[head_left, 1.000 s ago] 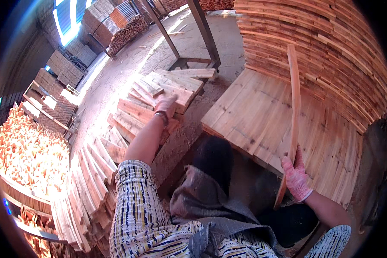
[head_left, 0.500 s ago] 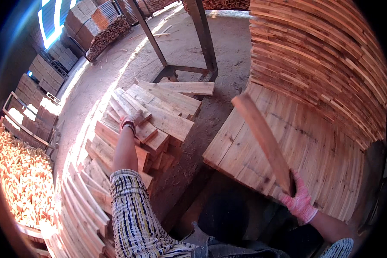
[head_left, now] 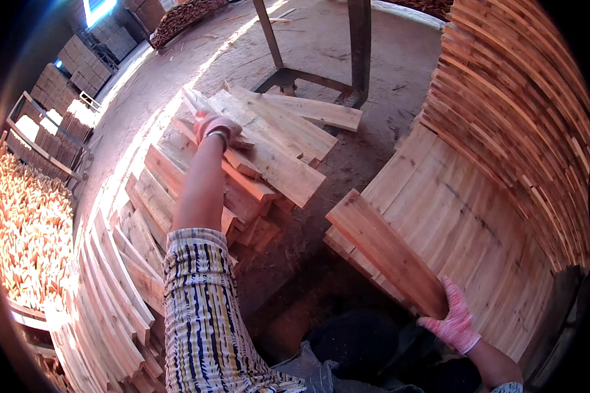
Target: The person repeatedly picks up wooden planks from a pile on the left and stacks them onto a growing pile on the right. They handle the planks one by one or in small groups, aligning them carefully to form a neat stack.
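My right hand (head_left: 453, 321), in a pink-and-white knit glove, grips the near end of a wooden board (head_left: 388, 252). The board slants away to the left with its broad face up, over the front edge of a layer of boards (head_left: 459, 216) laid side by side. On the left, my left hand (head_left: 216, 126), also gloved, is curled over a narrow wooden board (head_left: 242, 142) on top of a loose pile of boards (head_left: 275, 164). Its fingertips are partly hidden behind the hand.
A tall wall of stacked boards (head_left: 524, 98) rises at the right. A dark metal frame (head_left: 360, 52) stands on the floor beyond the pile. More boards (head_left: 121, 295) lean at the lower left, beside a bright heap of wood pieces (head_left: 33, 236).
The right-hand board has turned from its edge to its broad face and come lower over the layer. My left hand has gone from resting flat to curled. The whole view has shifted.
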A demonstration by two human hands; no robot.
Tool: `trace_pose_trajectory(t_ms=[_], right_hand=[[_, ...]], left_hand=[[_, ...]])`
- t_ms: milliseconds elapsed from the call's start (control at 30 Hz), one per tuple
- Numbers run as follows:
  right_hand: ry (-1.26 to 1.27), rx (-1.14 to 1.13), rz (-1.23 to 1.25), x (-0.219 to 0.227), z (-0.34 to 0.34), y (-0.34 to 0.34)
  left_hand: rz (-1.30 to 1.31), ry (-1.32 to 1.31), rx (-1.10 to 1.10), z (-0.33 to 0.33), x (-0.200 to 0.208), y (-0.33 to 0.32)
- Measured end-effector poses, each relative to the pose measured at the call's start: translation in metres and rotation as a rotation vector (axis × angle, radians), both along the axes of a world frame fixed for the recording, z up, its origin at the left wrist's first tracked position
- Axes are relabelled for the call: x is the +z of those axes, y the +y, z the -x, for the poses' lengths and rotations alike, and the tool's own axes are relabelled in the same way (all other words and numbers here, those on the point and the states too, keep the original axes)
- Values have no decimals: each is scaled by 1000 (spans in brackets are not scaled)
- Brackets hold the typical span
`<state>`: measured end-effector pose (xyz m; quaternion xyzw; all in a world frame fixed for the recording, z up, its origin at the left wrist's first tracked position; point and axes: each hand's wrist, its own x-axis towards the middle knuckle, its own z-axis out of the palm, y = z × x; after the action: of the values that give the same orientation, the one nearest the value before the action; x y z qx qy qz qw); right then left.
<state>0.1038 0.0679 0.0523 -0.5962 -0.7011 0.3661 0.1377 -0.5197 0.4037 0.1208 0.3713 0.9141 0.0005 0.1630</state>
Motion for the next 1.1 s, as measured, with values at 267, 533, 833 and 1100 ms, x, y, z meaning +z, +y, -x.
trace_pose_trajectory(t_ms=[267,533,833,1100], right_hand=[[171,-199,61,10,-12,8],[-250,-459,-210,10,-114,10],[-506,-776,-3,17,-208,-99],[-766,-795,254,-4,-268,-181]], left_hand=[[-831,-900,63,3,-39,-117],[-684,-1092,-167,-155,22,-264],[-246,-234,-1308,-323,44,-271],[-497,-8,-2034,-390,-112,-215]])
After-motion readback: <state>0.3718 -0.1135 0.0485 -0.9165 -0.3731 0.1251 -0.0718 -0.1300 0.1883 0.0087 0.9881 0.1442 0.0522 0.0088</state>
